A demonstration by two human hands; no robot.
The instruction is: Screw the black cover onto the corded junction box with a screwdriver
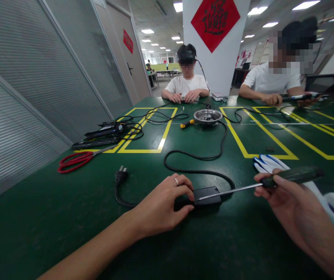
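A small black box-shaped device (208, 195), with black cable running from both ends, lies on the green table. My left hand (169, 202), with a ring on one finger, grips the left end of this box between thumb and fingers. In my right hand (292, 202) is a screwdriver (294, 176) with a dark green handle. Its long metal shaft points left across the box, and the tip is over the box's left part, close to my left fingers. Whether the tip sits in a screw is too small to tell. A two-pin plug (121, 175) ends the left cable.
Red-handled scissors (78, 160) and a pile of black items (102, 134) lie at the left. Beyond the box stand a metal bowl (208, 116) and a yellow-black handled tool (187, 124). White-blue gloves (269, 162) lie by my right hand. Two people sit across the table.
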